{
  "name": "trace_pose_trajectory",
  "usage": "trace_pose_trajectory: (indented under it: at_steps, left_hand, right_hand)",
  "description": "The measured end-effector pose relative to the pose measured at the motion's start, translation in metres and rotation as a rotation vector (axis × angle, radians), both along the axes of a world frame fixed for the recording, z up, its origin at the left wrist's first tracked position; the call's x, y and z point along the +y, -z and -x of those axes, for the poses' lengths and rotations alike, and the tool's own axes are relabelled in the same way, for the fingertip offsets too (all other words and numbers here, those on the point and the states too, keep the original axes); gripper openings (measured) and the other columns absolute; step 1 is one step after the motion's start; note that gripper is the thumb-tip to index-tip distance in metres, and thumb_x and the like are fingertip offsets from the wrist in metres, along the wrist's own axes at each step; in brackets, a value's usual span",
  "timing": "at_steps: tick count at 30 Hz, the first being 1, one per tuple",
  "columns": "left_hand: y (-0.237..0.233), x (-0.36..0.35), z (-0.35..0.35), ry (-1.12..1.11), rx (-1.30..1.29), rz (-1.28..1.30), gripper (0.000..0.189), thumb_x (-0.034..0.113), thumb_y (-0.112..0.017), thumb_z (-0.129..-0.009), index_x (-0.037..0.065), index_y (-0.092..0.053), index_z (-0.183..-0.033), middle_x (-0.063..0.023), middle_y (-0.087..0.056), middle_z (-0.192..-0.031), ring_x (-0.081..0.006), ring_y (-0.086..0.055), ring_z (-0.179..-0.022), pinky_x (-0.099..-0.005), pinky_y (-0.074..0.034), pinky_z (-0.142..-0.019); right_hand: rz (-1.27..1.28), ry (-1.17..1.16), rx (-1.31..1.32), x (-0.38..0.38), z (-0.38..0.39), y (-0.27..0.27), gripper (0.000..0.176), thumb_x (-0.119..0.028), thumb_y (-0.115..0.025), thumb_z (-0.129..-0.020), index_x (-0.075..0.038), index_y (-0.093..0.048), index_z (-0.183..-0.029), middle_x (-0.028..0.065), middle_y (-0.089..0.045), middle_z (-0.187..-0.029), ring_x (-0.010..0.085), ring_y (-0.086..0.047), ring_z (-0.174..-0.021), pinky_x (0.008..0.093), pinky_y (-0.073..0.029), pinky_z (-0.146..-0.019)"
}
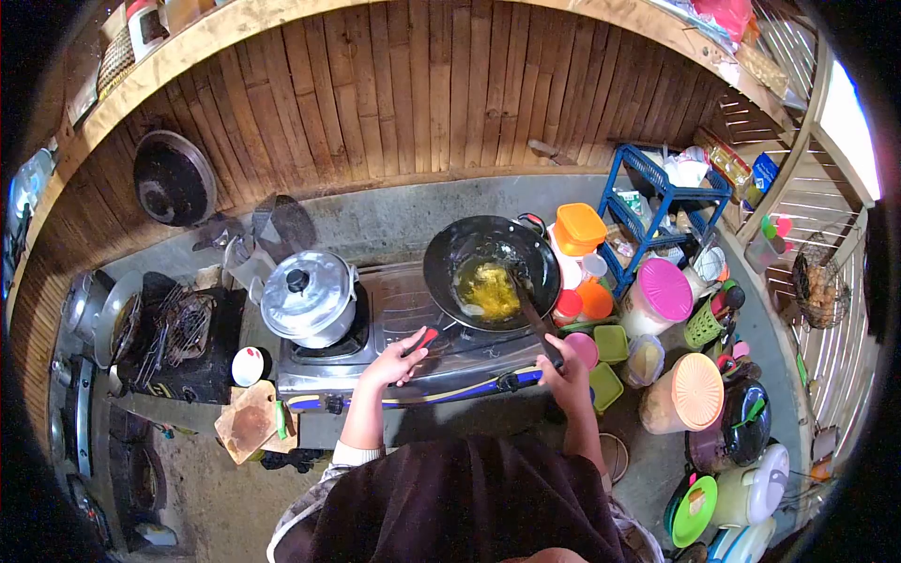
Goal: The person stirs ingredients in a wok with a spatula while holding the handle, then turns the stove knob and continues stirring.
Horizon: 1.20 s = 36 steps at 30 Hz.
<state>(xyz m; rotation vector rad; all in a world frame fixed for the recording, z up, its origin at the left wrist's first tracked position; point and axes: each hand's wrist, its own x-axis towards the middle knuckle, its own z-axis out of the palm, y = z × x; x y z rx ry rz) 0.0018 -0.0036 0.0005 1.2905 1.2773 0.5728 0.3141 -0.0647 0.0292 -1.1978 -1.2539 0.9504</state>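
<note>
A black wok (460, 246) sits on the right burner of the steel gas stove (399, 324), with yellow oil (488, 293) bubbling in its bottom. My left hand (394, 364) is closed on the wok's red and black near handle (424, 340). In my right hand (565, 375) is the dark handle of a spatula (531, 311), which slants down into the wok. The spatula's tip lies in or beside the oil and is hard to make out. On the left burner stands a lidded aluminium pot (305, 298), apart from both hands.
Close to the wok's right are an orange container (580, 225), a red-lidded jar (567, 306) and green tubs (610, 343). Farther right are a blue rack (662, 188) and a pink-lidded canister (664, 289). A cutting board (250, 422) with a green-handled knife (281, 419) lies at the left front.
</note>
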Motion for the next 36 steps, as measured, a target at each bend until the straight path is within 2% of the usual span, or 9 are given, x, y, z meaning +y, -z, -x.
trace_pose_trajectory:
  at_steps: [5,7,8,11,15,20,27,34,36]
  left_hand:
    - [0.003,0.001,0.002,0.02,-0.007,0.008,0.053,0.027,-0.054,-0.09,0.035,-0.031,-0.138,0.0039,-0.044,-0.055,-0.0044,-0.041,-0.043,-0.0201,-0.036,-0.038]
    - [0.005,0.002,0.003,0.028,-0.021,0.013,0.053,0.027,-0.054,-0.09,0.035,-0.03,-0.138,0.0039,-0.044,-0.055,-0.0045,-0.041,-0.043,-0.0201,-0.036,-0.039]
    - [0.006,0.002,0.003,0.025,-0.017,-0.003,0.054,0.027,-0.054,-0.09,0.035,-0.03,-0.138,0.0039,-0.044,-0.056,-0.0044,-0.041,-0.043,-0.0201,-0.036,-0.039]
    - [0.009,0.002,0.003,0.027,0.0,-0.035,0.055,0.026,-0.054,-0.09,0.034,-0.029,-0.138,0.0039,-0.044,-0.056,-0.0043,-0.04,-0.043,-0.0201,-0.036,-0.038]
    - [-0.005,-0.002,-0.001,0.025,0.049,-0.044,0.055,0.027,-0.054,-0.09,0.033,-0.029,-0.139,0.0039,-0.043,-0.056,-0.0044,-0.04,-0.043,-0.0205,-0.035,-0.038]
    - [-0.003,-0.003,-0.001,0.018,0.016,-0.037,0.055,0.027,-0.055,-0.09,0.033,-0.029,-0.138,0.004,-0.043,-0.055,-0.0044,-0.04,-0.043,-0.0205,-0.035,-0.038]
    - [-0.002,-0.003,-0.002,0.014,0.026,-0.034,0.055,0.027,-0.054,-0.09,0.034,-0.029,-0.138,0.0054,-0.043,-0.056,-0.0037,-0.04,-0.043,-0.0196,-0.035,-0.038]
    - [-0.006,-0.005,-0.004,0.01,0.043,-0.001,0.054,0.027,-0.054,-0.09,0.034,-0.03,-0.138,0.0056,-0.043,-0.057,-0.0036,-0.04,-0.044,-0.0193,-0.035,-0.038]
    - [-0.002,-0.005,-0.005,-0.02,-0.006,-0.023,0.052,0.025,-0.054,-0.091,0.033,-0.032,-0.137,0.0042,-0.044,-0.054,-0.0032,-0.038,-0.041,-0.0185,-0.034,-0.036]
  right_hand:
    - [-0.016,0.106,-0.046,-0.015,-0.025,-0.008,0.027,-0.007,-0.064,-0.081,-0.002,-0.059,-0.108,0.0004,-0.055,-0.076,0.0058,-0.049,-0.064,0.0211,-0.041,-0.055]
    - [-0.134,0.212,-0.048,-0.023,-0.026,-0.023,0.022,-0.007,-0.063,-0.082,-0.002,-0.061,-0.104,0.0013,-0.059,-0.081,0.0071,-0.053,-0.067,0.0211,-0.043,-0.061]
    - [-0.079,0.215,-0.07,-0.034,-0.025,-0.044,0.02,-0.006,-0.062,-0.082,-0.001,-0.061,-0.102,0.0042,-0.062,-0.086,0.0099,-0.057,-0.076,0.0233,-0.045,-0.072]
    - [-0.118,0.245,-0.047,-0.043,-0.032,-0.055,0.019,-0.005,-0.061,-0.083,0.0,-0.061,-0.101,0.0071,-0.064,-0.088,0.0119,-0.058,-0.083,0.0252,-0.045,-0.078]
    - [-0.022,0.286,-0.125,-0.056,-0.043,-0.059,0.017,-0.005,-0.06,-0.082,0.003,-0.061,-0.096,0.0079,-0.065,-0.087,0.0107,-0.058,-0.079,0.0245,-0.045,-0.074]
    - [-0.01,0.269,-0.155,-0.058,-0.046,-0.055,0.017,-0.006,-0.06,-0.081,0.002,-0.062,-0.095,0.0081,-0.064,-0.091,0.0112,-0.057,-0.085,0.025,-0.043,-0.077]
    - [0.08,0.153,-0.167,-0.04,-0.032,-0.035,0.024,-0.009,-0.063,-0.081,-0.001,-0.061,-0.103,0.0068,-0.064,-0.089,0.0106,-0.055,-0.087,0.0252,-0.043,-0.079]
    - [0.128,-0.025,-0.067,-0.018,-0.013,-0.01,0.035,-0.007,-0.063,-0.081,-0.002,-0.055,-0.115,0.0055,-0.06,-0.101,0.0106,-0.054,-0.091,0.0246,-0.042,-0.082]
    - [0.11,-0.056,-0.112,-0.012,-0.002,-0.006,0.041,-0.004,-0.061,-0.082,-0.002,-0.049,-0.122,0.0041,-0.056,-0.089,0.0081,-0.052,-0.069,0.0223,-0.042,-0.061]
